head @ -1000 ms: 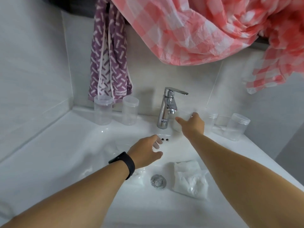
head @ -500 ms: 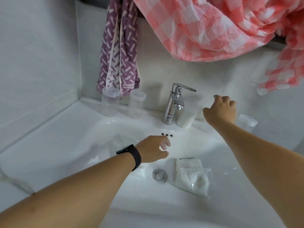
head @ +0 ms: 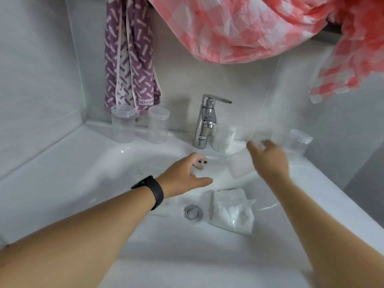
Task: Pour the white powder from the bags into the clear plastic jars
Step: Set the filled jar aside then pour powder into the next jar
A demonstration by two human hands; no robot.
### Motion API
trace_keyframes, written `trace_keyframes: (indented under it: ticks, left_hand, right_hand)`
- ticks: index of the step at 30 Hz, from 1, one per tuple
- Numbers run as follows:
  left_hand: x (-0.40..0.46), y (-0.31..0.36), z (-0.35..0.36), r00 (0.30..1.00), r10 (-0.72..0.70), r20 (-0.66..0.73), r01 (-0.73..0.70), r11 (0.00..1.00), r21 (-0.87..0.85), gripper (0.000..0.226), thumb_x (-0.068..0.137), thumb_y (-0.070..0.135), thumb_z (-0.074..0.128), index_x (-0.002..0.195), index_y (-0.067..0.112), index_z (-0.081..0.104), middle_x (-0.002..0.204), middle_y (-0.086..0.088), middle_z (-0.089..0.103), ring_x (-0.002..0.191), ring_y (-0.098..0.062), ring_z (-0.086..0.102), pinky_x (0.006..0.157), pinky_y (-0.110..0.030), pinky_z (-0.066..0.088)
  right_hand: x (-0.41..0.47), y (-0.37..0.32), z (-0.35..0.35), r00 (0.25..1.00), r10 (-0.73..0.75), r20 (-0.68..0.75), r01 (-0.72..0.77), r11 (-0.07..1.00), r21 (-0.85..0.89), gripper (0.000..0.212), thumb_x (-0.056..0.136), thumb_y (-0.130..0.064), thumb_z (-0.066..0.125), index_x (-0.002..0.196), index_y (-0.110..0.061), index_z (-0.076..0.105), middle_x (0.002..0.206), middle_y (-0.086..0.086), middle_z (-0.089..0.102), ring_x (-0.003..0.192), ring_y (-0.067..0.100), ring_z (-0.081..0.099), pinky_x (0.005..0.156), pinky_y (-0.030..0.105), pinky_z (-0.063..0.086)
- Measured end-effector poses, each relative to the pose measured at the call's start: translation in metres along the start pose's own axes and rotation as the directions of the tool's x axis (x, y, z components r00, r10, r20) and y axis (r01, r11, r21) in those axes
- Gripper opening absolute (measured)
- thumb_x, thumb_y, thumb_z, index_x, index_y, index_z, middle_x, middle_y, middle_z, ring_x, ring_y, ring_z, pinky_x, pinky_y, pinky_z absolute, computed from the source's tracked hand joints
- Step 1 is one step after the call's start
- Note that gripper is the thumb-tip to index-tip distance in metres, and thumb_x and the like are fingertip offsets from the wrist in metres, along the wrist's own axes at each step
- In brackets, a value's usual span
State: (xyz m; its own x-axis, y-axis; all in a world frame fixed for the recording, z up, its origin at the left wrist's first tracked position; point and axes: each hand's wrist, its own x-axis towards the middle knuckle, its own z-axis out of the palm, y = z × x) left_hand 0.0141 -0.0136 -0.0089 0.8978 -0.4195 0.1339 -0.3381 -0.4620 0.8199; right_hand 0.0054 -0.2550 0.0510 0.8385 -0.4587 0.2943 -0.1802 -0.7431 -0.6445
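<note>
My right hand [head: 270,163] is blurred over the sink's right rim and grips an empty clear plastic jar [head: 239,166], tilted, on its thumb side. Above the basin my left hand [head: 185,175], a black band on its wrist, hovers with loosely curled fingers and holds nothing. A bag of white powder [head: 232,210] lies crumpled in the basin to the right of the drain [head: 192,212]. One jar holding white powder [head: 223,140] stands just right of the faucet [head: 204,123]. Two empty jars [head: 123,125] [head: 158,125] stand at the back left, and another jar [head: 299,140] at the back right.
The white sink [head: 62,173] fills the view, with tiled walls on the left and behind. A purple patterned towel [head: 131,59] hangs above the two left jars. A pink checked cloth [head: 249,28] hangs low over the faucet and the right side.
My right hand left the powder jar beside the faucet, reached to the back right, and has come back toward the basin with an empty jar. My left hand stayed over the basin.
</note>
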Motion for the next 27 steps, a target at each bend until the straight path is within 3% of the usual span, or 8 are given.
trace_keyframes:
  ticks: [4,9,13,17,19,21,24,27]
  left_hand:
    - [-0.008,0.017,0.017,0.991,0.020,0.129,-0.013,0.998,-0.058,0.086,0.074,0.055,0.082,0.142,0.041,0.031,0.127,0.015,0.050,0.098,-0.006,0.065,0.090,-0.027,0.053]
    - [-0.006,0.022,0.012,0.998,-0.055,0.000,0.055,0.992,-0.112,0.058,0.079,0.050,0.081,0.123,0.034,0.046,0.111,0.007,0.065,0.081,-0.007,0.066,0.074,-0.024,0.050]
    - [-0.006,0.042,0.013,0.985,-0.152,0.085,0.174,0.886,-0.429,0.055,0.082,0.061,0.067,0.116,0.020,0.055,0.098,-0.007,0.076,0.060,-0.023,0.062,0.064,-0.032,0.043]
    - [-0.014,0.053,0.012,0.852,-0.263,0.453,0.524,0.452,-0.722,0.072,0.085,0.072,0.049,0.110,0.007,0.066,0.079,-0.010,0.068,0.050,-0.018,0.047,0.051,-0.026,0.036]
    - [-0.019,0.051,0.010,0.817,-0.206,0.539,0.574,0.391,-0.720,0.075,0.085,0.074,0.048,0.108,0.006,0.070,0.080,-0.007,0.066,0.053,-0.018,0.049,0.050,-0.026,0.037]
    - [-0.017,0.049,0.010,0.850,-0.221,0.478,0.518,0.509,-0.687,0.078,0.087,0.076,0.046,0.119,0.008,0.066,0.091,-0.011,0.071,0.062,-0.024,0.061,0.054,-0.030,0.044]
    - [-0.015,0.041,0.015,0.979,-0.158,0.130,0.194,0.919,-0.342,0.065,0.078,0.074,0.059,0.125,0.030,0.052,0.108,0.002,0.072,0.081,-0.019,0.070,0.067,-0.040,0.058]
    - [-0.016,0.035,0.019,0.992,-0.052,0.111,0.064,0.992,-0.105,0.061,0.073,0.066,0.076,0.119,0.034,0.052,0.105,0.006,0.070,0.082,-0.015,0.071,0.068,-0.029,0.055]
  right_hand:
    - [-0.038,-0.005,0.028,0.942,0.086,0.323,-0.188,0.936,0.299,0.047,0.082,-0.053,0.053,0.085,-0.007,0.064,0.086,0.010,0.067,0.063,0.027,0.051,0.062,0.036,0.042]
    - [-0.031,-0.016,0.032,0.887,0.003,0.461,-0.204,0.899,0.387,0.041,0.093,-0.048,0.053,0.097,-0.010,0.066,0.094,0.004,0.069,0.058,0.020,0.048,0.052,0.027,0.037]
    - [-0.030,-0.020,0.019,0.967,-0.154,0.204,0.057,0.907,0.417,0.036,0.093,-0.043,0.052,0.083,-0.012,0.068,0.081,0.001,0.070,0.078,0.020,0.060,0.070,0.035,0.045]
    - [-0.038,-0.026,0.008,0.930,-0.362,0.062,0.293,0.832,0.471,0.033,0.089,-0.051,0.050,0.084,-0.023,0.066,0.082,-0.003,0.069,0.080,0.009,0.060,0.070,0.024,0.045]
    - [-0.042,-0.027,0.005,0.916,-0.401,0.021,0.339,0.800,0.495,0.029,0.089,-0.050,0.050,0.087,-0.025,0.066,0.083,-0.007,0.070,0.081,0.006,0.061,0.071,0.019,0.044]
    - [-0.039,-0.025,0.004,0.927,-0.372,0.040,0.311,0.826,0.471,0.030,0.086,-0.051,0.049,0.086,-0.026,0.067,0.083,-0.007,0.071,0.084,0.007,0.063,0.073,0.022,0.046]
    - [-0.032,-0.021,0.009,0.936,-0.292,0.198,0.236,0.935,0.264,0.040,0.081,-0.056,0.046,0.081,-0.021,0.066,0.083,-0.003,0.070,0.085,0.018,0.064,0.076,0.034,0.050]
    - [-0.036,-0.019,0.017,0.912,-0.283,0.296,0.234,0.954,0.189,0.039,0.085,-0.053,0.048,0.074,-0.019,0.063,0.078,0.003,0.069,0.080,0.024,0.063,0.072,0.039,0.050]
